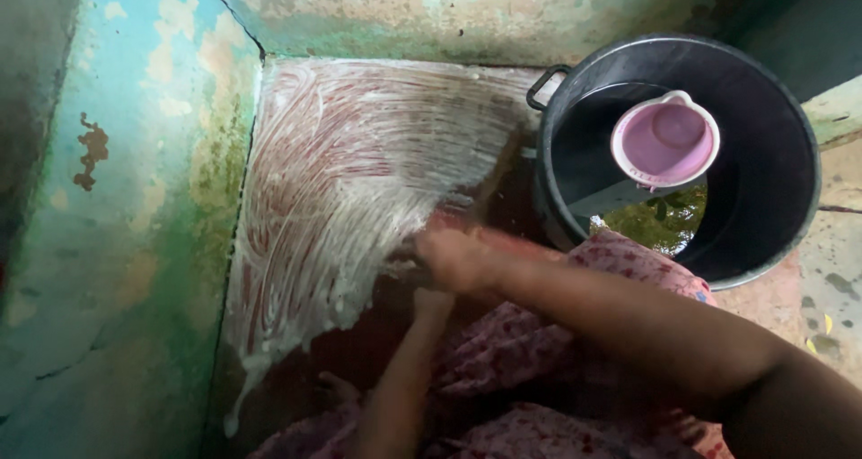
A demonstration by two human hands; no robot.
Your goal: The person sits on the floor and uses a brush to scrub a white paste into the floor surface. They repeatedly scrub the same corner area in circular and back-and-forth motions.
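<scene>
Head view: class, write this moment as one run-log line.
right hand: pressed on soapy red floor, blurred | left hand: beneath it, grip unclear | black bucket: holds water, pink scoop floating | wall: peeling paint

Cramped washing corner, dim daylight. Reddish floor (pixel 359 154) smeared with white soapy swirls, darker and wet toward 6 o'clock. At 9 o'clock, weathered wall (pixel 117 198) in peeling turquoise, green stains, 1 rust-brown patch. At 12 o'clock, rear wall (pixel 404 10) mottled green and cream. At 2 o'clock, black bucket (pixel 763 180) holding water, pink scoop (pixel 664 140) afloat inside. At 3 o'clock, pale speckled concrete (pixel 831 270).
</scene>
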